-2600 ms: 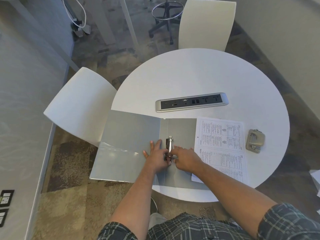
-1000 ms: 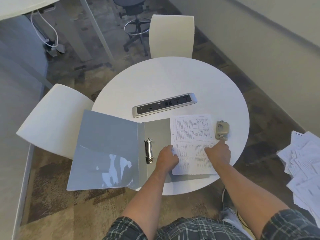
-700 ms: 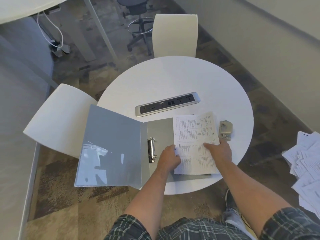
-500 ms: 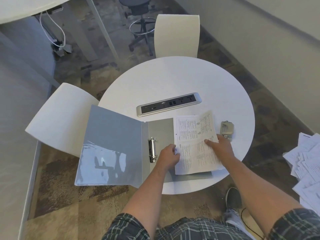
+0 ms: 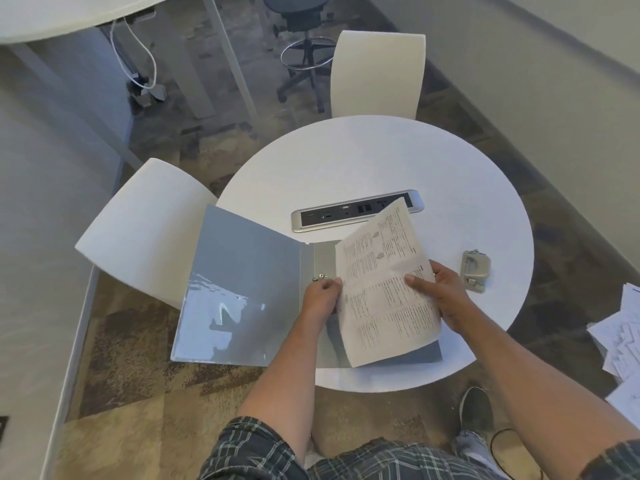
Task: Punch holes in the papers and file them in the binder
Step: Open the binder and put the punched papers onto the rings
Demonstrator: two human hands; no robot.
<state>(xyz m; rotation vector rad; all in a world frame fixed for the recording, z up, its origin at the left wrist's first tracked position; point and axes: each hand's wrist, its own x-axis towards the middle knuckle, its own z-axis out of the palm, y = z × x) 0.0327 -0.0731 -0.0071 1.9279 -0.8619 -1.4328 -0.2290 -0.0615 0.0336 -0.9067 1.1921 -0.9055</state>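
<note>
A grey binder [image 5: 242, 285] lies open on the round white table [image 5: 381, 161], its left cover hanging over the table's edge. The printed papers [image 5: 384, 289] are lifted and tilted above the binder's right half. My left hand [image 5: 320, 299] pinches their left edge beside the metal ring mechanism [image 5: 320, 278], which it mostly hides. My right hand [image 5: 438, 292] holds their right side, thumb on top. A grey hole punch [image 5: 475, 270] sits on the table to the right of my right hand.
A silver power strip [image 5: 356, 211] is set into the table behind the papers. White chairs stand at the left [image 5: 145, 233] and the far side [image 5: 377, 74]. Loose sheets [image 5: 620, 337] lie at the right edge of the view.
The papers have come up off the binder's right cover, now tilted in both hands. My left hand has shifted to the rings, and my right hand has taken hold of the sheets.
</note>
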